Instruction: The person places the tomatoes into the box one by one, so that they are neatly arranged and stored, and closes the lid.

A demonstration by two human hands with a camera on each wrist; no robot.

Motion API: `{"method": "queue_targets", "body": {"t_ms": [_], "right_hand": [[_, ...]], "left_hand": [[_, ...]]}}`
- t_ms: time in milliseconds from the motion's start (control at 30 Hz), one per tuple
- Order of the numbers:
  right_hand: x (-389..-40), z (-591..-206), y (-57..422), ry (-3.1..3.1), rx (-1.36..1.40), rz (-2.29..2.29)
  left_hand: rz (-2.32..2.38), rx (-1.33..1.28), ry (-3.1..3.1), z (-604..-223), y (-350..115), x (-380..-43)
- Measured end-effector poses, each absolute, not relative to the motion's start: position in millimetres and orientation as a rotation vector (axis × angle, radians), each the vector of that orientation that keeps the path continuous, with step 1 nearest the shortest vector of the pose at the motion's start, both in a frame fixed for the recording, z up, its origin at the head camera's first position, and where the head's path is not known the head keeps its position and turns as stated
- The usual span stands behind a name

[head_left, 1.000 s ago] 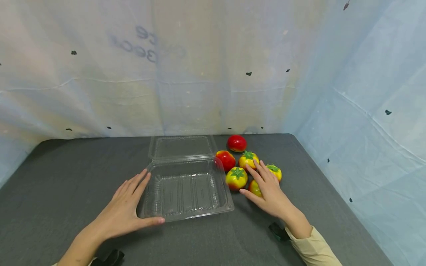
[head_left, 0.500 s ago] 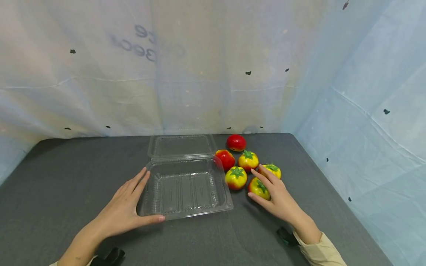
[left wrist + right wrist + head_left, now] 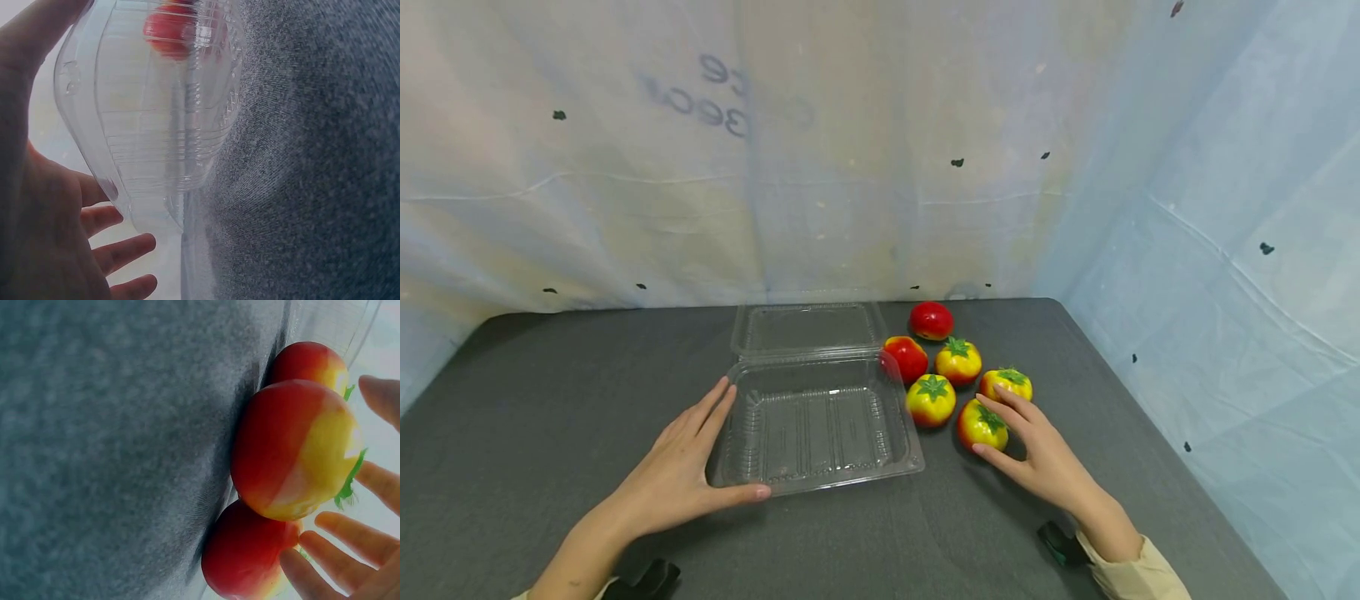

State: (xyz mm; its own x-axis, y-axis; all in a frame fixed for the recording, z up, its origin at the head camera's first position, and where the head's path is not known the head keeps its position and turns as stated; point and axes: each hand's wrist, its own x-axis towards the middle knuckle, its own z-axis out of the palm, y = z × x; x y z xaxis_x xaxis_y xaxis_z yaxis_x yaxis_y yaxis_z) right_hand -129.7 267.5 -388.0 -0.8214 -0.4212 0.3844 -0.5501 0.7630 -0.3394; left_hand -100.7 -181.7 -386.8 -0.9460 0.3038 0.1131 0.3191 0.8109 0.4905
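A clear plastic clamshell container (image 3: 820, 433) lies with its lid (image 3: 811, 331) folded back on the dark cloth. My left hand (image 3: 677, 467) rests at its left side, fingers fairly straight, thumb along the front corner. In the left wrist view the fingertips reach the container's rim (image 3: 78, 119). My right hand (image 3: 1037, 458) is over a red-and-yellow tomato (image 3: 977, 427) with a green leafy top, thumb and fingers spread around it. The right wrist view shows the fingers apart beside this tomato (image 3: 294, 450). Another tomato (image 3: 1009, 382) sits just behind, under the fingertips.
More tomatoes cluster right of the container: a yellow one (image 3: 931, 402), another with a green top (image 3: 958, 362), a red one (image 3: 905, 359) against the container's edge, and a red one (image 3: 932, 321) farthest back. A pale sheet (image 3: 865, 167) hangs behind the table.
My right hand has moved back toward me and to the right, from over the middle tomatoes to the nearest one, which was partly covered before. The left hand and container stay put.
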Motion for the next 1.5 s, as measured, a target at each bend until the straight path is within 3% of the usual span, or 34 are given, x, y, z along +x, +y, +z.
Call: {"method": "queue_targets", "body": {"t_ms": [1500], "right_hand": [[-133, -389, 259, -2.587, 0.912, 0.648]], "left_hand": [[-0.772, -0.495, -2.968, -387, -181, -99]]}}
